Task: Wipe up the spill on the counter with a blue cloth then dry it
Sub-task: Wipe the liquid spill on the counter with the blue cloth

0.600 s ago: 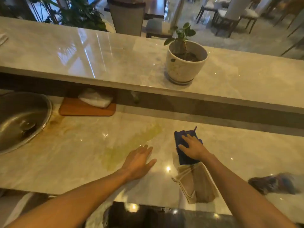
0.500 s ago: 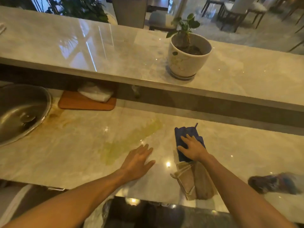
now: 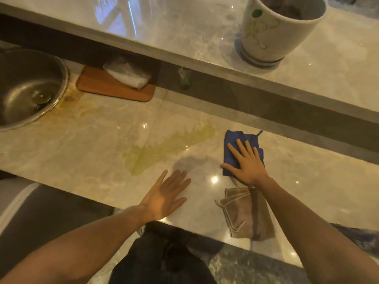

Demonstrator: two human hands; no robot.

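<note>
The pale, glossy marble tabletop fills the middle band of the frame, with a higher marble ledge of the same stone across the top. A round stainless steel sink sits at the left edge, and a white ceramic plant pot stands on the ledge at upper right. The yellow-green spill spreads in a ragged streak across the centre of the tabletop and looks whole and untouched, so by my reading no wiping has begun and both the wipe and the drying are still to do. A folded beige cloth lies at lower right near the front edge, probably meant for drying. A flat wooden board with a white wrapped bundle on it rests under the ledge at upper left.

The folded blue cloth lies right of centre, just beside the right end of the spill and apart from it. The right hand presses flat on top of it, fingers spread and pointing toward the top of the frame, forearm coming in from the lower right; its grip is wide, pinning the cloth, not clutching it. The left hand rests flat on bare tabletop just below the spill, fingers fanned, grip wide and holding nothing, seemingly bracing the body.
</note>
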